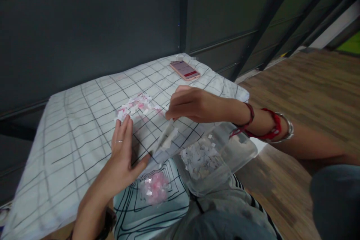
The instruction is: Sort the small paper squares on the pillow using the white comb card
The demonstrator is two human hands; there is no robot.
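Note:
My right hand (185, 103) is closed in a pinch above the grid-patterned white cloth. From its fingertips hangs a thin whitish, see-through strip (165, 137) that looks like plastic or paper. My left hand (122, 153) rests palm down with its fingers stretched and thumb spread. Its thumb tip lies close to the strip's lower end; whether they touch I cannot tell. Just beyond its fingertips is a loose heap of white and pink paper bits (137, 105). Below the right forearm sits a clear plastic container (239, 153) with white paper scraps (200, 157) inside.
A pink clump (156, 188) with a clear sheen lies on a pale blue, black-lined cloth (129, 213) near my lap. A phone (185, 70) with its screen lit lies at the table's far side. A dark panelled wall (92, 26) stands behind the table (70, 127).

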